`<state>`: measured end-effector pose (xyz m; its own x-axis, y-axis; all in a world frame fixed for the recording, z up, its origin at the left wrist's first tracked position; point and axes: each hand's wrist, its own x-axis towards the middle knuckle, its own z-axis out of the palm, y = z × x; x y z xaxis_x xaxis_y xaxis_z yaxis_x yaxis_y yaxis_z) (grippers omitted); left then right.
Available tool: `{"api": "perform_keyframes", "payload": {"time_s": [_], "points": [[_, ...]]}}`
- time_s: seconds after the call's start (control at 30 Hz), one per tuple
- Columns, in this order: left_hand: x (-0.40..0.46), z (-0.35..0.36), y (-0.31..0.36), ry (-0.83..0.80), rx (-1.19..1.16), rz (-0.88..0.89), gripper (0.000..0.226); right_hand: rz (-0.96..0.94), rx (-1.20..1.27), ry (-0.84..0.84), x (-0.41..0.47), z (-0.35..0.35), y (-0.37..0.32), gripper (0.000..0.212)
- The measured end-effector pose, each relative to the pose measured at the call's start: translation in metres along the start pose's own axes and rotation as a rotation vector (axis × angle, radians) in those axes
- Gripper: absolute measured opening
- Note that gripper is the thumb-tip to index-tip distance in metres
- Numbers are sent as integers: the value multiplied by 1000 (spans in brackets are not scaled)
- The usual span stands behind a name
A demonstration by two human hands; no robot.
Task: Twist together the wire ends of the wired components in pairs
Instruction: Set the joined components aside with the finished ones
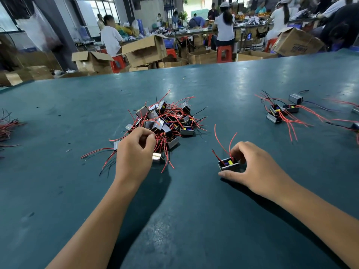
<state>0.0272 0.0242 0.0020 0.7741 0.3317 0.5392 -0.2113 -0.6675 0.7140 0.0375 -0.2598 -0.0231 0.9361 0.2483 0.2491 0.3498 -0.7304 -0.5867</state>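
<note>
A worker's right hand [258, 167] holds one small wired component [228, 164] on the dark green surface [194, 210], thumb in front and fingers curled behind its casing, its red wires rising free. The left hand [134, 152] reaches into a tangled pile of components [165, 119], fingers curled among red wires; whether its grip has closed on one cannot be told. A smaller group of components [281, 111] lies far right

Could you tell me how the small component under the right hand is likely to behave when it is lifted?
The component looks boxy and flat-based, so it probably won't roll. It seems light, small beside the right hand. Its thin red wires will likely flop and sway.
</note>
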Motion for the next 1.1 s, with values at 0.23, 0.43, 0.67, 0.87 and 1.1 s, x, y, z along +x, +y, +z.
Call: {"api": "perform_keyframes", "payload": {"time_s": [0.23,0.43,0.67,0.87,1.1], "points": [[11,-13,-7,-62,43,-68,20,-22,-4,20,-3,-5,2,53],[19,-31,-19,-532,338,237,23,-186,13,191,-5,-12,-2,68],[17,-28,-19,-547,420,371,18,-358,-24,250,-5,-14,-6,60],[14,-30,-2,-320,-100,333,20,-333,-19,258,-5,-15,-7,57],[9,-26,4,-210,-130,295,15,-308,-41,260,-6,-14,-8,51]]}}
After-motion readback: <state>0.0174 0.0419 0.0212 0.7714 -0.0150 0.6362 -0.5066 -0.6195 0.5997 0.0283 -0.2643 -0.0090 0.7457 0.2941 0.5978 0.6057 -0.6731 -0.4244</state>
